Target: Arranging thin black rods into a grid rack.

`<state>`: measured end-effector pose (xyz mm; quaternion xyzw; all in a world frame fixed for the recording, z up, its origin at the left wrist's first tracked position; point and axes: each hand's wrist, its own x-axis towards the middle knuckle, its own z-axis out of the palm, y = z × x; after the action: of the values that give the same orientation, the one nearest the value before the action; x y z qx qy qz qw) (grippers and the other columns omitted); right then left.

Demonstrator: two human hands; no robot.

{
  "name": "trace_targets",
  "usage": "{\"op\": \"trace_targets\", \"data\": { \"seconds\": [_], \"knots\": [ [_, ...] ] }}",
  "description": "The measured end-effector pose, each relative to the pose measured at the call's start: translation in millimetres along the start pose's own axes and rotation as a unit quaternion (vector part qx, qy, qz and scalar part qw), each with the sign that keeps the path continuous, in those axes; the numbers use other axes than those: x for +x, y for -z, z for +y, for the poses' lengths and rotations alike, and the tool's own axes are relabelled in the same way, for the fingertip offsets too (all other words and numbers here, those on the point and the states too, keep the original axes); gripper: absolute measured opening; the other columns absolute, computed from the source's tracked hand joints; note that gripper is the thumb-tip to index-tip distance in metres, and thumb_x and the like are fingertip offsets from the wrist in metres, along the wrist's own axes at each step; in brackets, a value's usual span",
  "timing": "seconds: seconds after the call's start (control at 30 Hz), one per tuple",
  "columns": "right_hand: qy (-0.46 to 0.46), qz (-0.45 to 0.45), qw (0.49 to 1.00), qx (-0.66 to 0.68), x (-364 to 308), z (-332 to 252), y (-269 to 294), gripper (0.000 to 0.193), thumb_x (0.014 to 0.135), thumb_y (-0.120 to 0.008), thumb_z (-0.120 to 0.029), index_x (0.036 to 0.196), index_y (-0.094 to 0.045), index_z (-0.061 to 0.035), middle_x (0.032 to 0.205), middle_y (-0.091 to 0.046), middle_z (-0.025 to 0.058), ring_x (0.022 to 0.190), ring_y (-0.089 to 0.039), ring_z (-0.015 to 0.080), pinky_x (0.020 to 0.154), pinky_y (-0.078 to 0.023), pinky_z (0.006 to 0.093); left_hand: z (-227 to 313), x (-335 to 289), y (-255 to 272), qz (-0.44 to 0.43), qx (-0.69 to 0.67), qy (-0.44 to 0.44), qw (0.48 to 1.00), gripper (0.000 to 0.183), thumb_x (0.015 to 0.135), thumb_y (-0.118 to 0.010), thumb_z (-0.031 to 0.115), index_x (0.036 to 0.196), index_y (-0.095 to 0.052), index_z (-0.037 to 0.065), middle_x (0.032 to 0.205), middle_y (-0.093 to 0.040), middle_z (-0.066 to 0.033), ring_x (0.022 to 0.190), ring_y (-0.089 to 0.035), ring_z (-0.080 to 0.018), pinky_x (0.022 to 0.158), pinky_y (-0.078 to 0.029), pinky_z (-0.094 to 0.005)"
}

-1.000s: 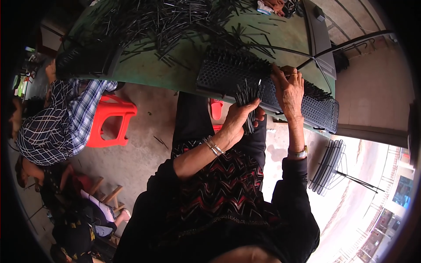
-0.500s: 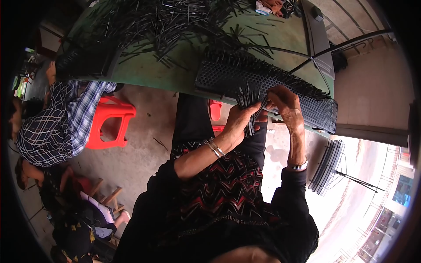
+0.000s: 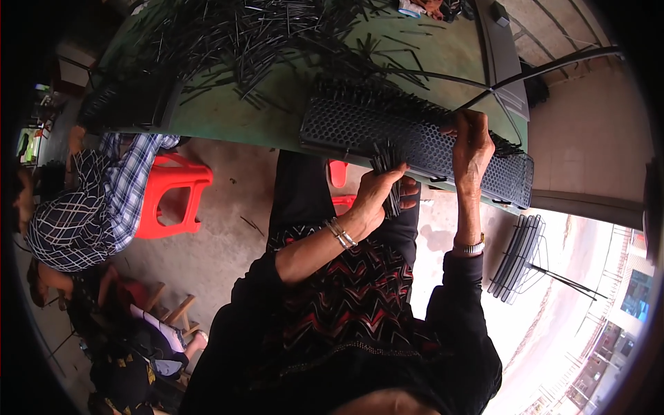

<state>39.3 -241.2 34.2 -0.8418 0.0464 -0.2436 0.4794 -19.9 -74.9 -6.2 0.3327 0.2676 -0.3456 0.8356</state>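
1. The left hand [image 3: 379, 194] is closed around a bundle of thin black strips [image 3: 389, 158], held below the near edge of the perforated black tray [image 3: 339, 128].
2. The right hand [image 3: 473, 149] has moved from beside that bundle to over the tray – so the work is back at the holes.
3. Its fingers curl inward near the dark bristling row; whether the tips meet, touch the tray or grip a strip cannot be told.
4. The tray lies slantwise along the near edge of the green table [image 3: 207, 114], part-filled – upright strips crowd its far side.
5. Beyond, loose black strips [image 3: 256, 41] lie heaped.
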Motion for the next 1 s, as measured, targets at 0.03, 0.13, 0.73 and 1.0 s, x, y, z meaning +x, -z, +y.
{"op": "trace_targets", "data": {
  "seconds": [0.03, 0.13, 0.73, 1.0],
  "knots": [
    [-0.001, -0.001, 1.000, 0.000, 1, 1, 0, 0.006, 0.093, -0.054, -0.004, 0.095, -0.057, 0.0013, 0.072, -0.066, 0.0102, 0.063, -0.065, 0.0148, 0.062, -0.050, 0.0259, -1, 2, 2, -0.002, -0.002, -0.001, 1.000, 0.021, 0.089, -0.067, 0.026, 0.097, -0.061, 0.008, 0.086, -0.066, -0.0085, 0.075, -0.068, -0.0207, 0.063, -0.058, -0.0372],
    [0.024, -0.028, 0.999, -0.032, 4, 0, 4, 0.010, 0.095, -0.053, -0.007, 0.098, -0.058, 0.0004, 0.072, -0.067, 0.0082, 0.068, -0.066, 0.0128, 0.067, -0.052, 0.0261, -2, 2, 3, -0.004, -0.004, -0.003, 1.000, 0.019, 0.090, -0.065, 0.025, 0.097, -0.061, 0.008, 0.086, -0.066, -0.0090, 0.076, -0.068, -0.0212, 0.063, -0.058, -0.0371],
    [0.076, -0.144, 0.983, -0.088, 19, 7, 21, 0.010, 0.090, -0.063, -0.006, 0.100, -0.065, -0.0028, 0.088, -0.065, 0.0032, 0.084, -0.056, 0.0120, 0.082, -0.044, 0.0243, 0, -6, -4, -0.020, 0.068, -0.038, 0.997, 0.024, 0.090, -0.066, 0.031, 0.087, -0.066, 0.008, 0.075, -0.064, -0.0040, 0.065, -0.059, -0.0119, 0.053, -0.045, -0.0266],
    [0.211, -0.097, 0.955, -0.187, 10, 15, 8, 0.015, 0.081, -0.069, -0.007, 0.096, -0.068, -0.0090, 0.093, -0.064, 0.0046, 0.089, -0.056, 0.0232, 0.084, -0.043, 0.0336, 2, -9, -4, -0.044, 0.082, -0.019, 0.995, 0.024, 0.090, -0.066, 0.031, 0.088, -0.066, 0.007, 0.076, -0.064, -0.0049, 0.068, -0.064, -0.0161, 0.055, -0.047, -0.0281]
  ]
}}
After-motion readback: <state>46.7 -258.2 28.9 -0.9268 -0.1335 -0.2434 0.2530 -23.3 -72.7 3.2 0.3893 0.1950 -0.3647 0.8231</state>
